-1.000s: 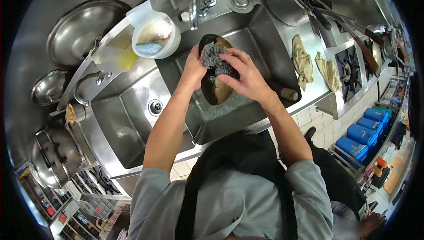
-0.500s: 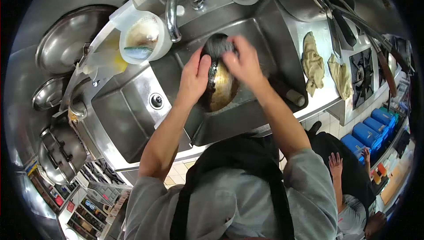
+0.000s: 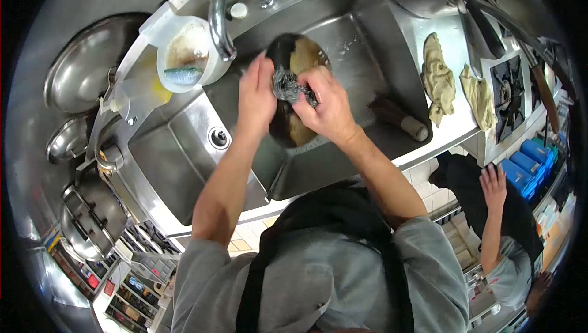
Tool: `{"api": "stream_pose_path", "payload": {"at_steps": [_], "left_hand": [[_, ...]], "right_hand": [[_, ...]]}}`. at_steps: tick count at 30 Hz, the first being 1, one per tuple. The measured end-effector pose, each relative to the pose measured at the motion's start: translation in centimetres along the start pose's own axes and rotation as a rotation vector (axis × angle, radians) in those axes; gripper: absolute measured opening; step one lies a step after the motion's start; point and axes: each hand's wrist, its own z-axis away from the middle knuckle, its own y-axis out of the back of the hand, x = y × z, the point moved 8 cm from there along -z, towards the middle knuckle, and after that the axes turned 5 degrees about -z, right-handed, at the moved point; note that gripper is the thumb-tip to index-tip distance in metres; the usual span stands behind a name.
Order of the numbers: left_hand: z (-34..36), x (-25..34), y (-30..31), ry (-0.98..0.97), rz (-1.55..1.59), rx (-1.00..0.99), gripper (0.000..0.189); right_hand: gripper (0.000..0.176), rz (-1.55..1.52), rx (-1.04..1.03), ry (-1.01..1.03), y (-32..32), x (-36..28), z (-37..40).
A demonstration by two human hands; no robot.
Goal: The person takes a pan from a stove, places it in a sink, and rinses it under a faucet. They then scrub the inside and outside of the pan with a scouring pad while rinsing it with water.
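A round metal pan, blackened in part and golden-brown elsewhere, is held in the larger sink basin; whether it has a handle I cannot see. My left hand grips its left edge, fingers slightly blurred. In my right hand is a grey steel wool scrubber, pressed on the middle of the pan's surface. Under the pan lies the wet basin floor. A dark brush with a pale round end rests in the basin's right side.
The faucet arches at the back, beside a white tub holding cloudy liquid and a sponge. Two crumpled gloves lie on the right counter. A smaller basin is at left. A co-worker stands at right.
The scrubber and my right hand have moved down across the pan from its upper edge. The pan has turned, showing different dark and golden areas. The co-worker's hand has moved up.
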Motion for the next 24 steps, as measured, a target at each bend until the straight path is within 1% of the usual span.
{"api": "stream_pose_path", "payload": {"at_steps": [2,3,4,6,7,8,10,11,12,13,14,16,17,18,20,21,22,23,24], "left_hand": [[3.9,-1.2,-0.2,-0.279,-0.358,0.156,0.044],[5.4,-0.8,-1.3,-0.280,-0.313,0.160,0.043],[4.9,-0.7,-1.0,-0.272,-0.315,0.156,0.043],[1.0,-0.2,0.3,-0.223,-0.434,0.123,0.042],[-0.8,0.9,1.1,-0.138,-0.327,0.081,0.042],[-1.7,0.8,1.1,-0.051,-0.015,0.027,0.039],[1.4,0.8,0.9,-0.146,-0.413,0.111,0.039],[3.6,-0.1,0.2,-0.312,-0.508,0.129,0.041],[5.4,-1.7,-0.8,-0.211,-0.374,0.059,0.044],[5.7,-1.9,-1.2,-0.197,-0.352,0.033,0.044],[5.7,-1.6,-1.5,-0.189,-0.326,0.011,0.044],[3.6,0.1,-0.4,-0.237,-0.433,0.054,0.043],[2.1,0.1,0.3,-0.206,-0.376,0.082,0.042],[1.0,0.1,0.4,-0.113,-0.212,0.025,0.042],[2.6,-0.2,0.9,-0.387,-0.463,0.057,0.041],[3.9,-0.7,0.8,-0.329,-0.447,0.036,0.040],[5.5,-1.5,0.4,-0.260,-0.431,0.010,0.039],[6.5,-1.5,0.0,-0.270,-0.335,-0.001,0.041],[7.4,-1.9,0.2,-0.255,-0.338,-0.003,0.041]], "right_hand": [[0.028,0.011,0.092,-0.074,1.7,3.4,-1.9],[0.030,0.093,0.026,-0.328,2.1,6.2,-3.5],[0.030,0.055,0.060,-0.281,2.5,6.4,-4.4],[0.028,0.020,0.146,-0.107,1.9,2.9,-2.9],[0.027,-0.061,0.138,-0.056,0.6,1.7,-1.4],[0.026,-0.003,0.037,-0.011,-0.3,0.4,-0.3],[0.027,-0.027,0.075,0.020,1.0,1.1,-0.4],[0.027,0.020,0.086,-0.124,1.8,3.7,-1.5],[0.027,0.065,0.095,-0.281,2.8,7.0,-2.4],[0.023,0.025,0.057,-0.384,3.3,9.3,-3.0],[0.023,0.016,0.106,-0.283,3.4,9.2,-3.0],[0.026,-0.035,0.151,-0.226,3.1,6.9,-2.7],[0.024,-0.106,0.151,-0.167,2.4,5.1,-2.3],[0.025,-0.076,0.139,-0.080,1.7,2.6,-1.6],[0.026,0.009,-0.020,0.010,0.4,0.0,0.1],[0.026,-0.042,0.028,0.081,0.9,0.9,0.8],[0.028,-0.089,0.058,-0.054,1.9,3.5,0.4],[0.029,-0.042,0.099,-0.205,2.8,8.4,-0.7],[0.030,-0.001,0.133,-0.358,3.3,10.8,-1.7]]}}
